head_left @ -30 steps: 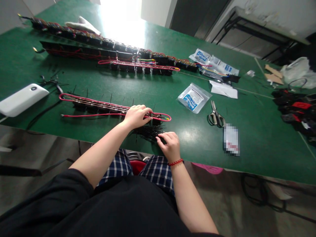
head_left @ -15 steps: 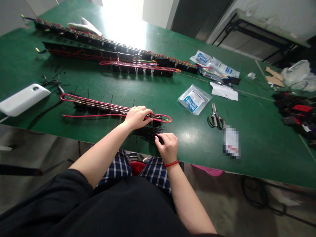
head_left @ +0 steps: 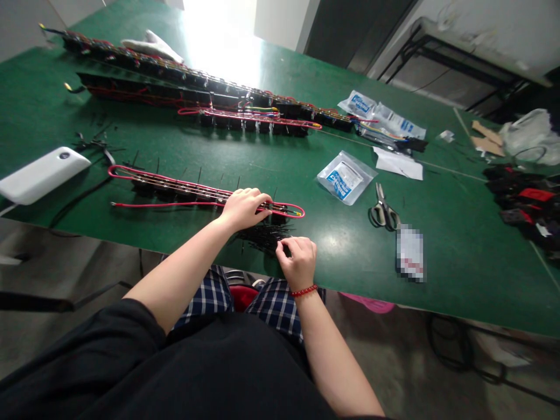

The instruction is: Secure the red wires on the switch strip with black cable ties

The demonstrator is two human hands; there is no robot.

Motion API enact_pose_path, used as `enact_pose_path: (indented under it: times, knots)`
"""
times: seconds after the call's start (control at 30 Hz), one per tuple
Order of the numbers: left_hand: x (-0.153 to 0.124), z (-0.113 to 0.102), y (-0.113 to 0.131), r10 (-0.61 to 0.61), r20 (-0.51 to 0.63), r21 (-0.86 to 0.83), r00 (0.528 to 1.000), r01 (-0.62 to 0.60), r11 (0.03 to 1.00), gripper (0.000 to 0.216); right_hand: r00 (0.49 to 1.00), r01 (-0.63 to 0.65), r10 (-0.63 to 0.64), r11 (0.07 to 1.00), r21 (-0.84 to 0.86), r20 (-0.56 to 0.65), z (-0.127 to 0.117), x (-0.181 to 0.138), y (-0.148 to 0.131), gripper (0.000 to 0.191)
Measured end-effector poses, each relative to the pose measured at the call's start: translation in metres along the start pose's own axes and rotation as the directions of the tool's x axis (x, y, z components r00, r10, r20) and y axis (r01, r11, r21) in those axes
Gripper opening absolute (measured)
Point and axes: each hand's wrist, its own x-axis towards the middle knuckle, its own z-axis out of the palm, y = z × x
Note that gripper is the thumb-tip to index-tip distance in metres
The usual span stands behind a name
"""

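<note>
My left hand [head_left: 246, 209] lies over the right part of a wire bundle [head_left: 192, 189], its fingers curled round it. The bundle has a black body, a looped red cable and thin black cable-tie tails sticking up. Just below, a loose heap of black cable ties [head_left: 260, 236] lies near the table's front edge. My right hand [head_left: 300, 256], with a red beaded bracelet at the wrist, pinches at the right end of this heap, thumb and forefinger together on what looks like a cable tie. Its other fingers are curled in.
Longer wired black strips [head_left: 144, 93] lie across the back of the green table [head_left: 459, 233]. To the right are a clear packet [head_left: 345, 178], scissors [head_left: 382, 210] and a blurred-out packet [head_left: 410, 254]. A white device [head_left: 44, 175] lies at left, beside black scraps [head_left: 98, 143].
My right thumb and forefinger have closed together at the edge of the cable-tie heap. My left hand stays on the wire bundle. The view has shifted very slightly.
</note>
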Motion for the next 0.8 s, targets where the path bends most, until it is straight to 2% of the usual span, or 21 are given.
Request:
enact_pose_path:
  times: [0.43,0.8]
  knots:
    - [0.0,-0.0012,0.0004,0.0,0.013,0.012,1.0,0.0,1.0,0.03,0.998,0.009,0.004,0.98,0.197,-0.065,-0.004,-0.0001,0.0027,0.013]
    - [-0.0004,-0.0014,0.0003,0.001,0.007,0.015,1.0,-0.001,1.0,0.03,0.984,-0.047,0.103,0.938,0.343,-0.146,-0.0055,-0.0023,0.009,0.015]
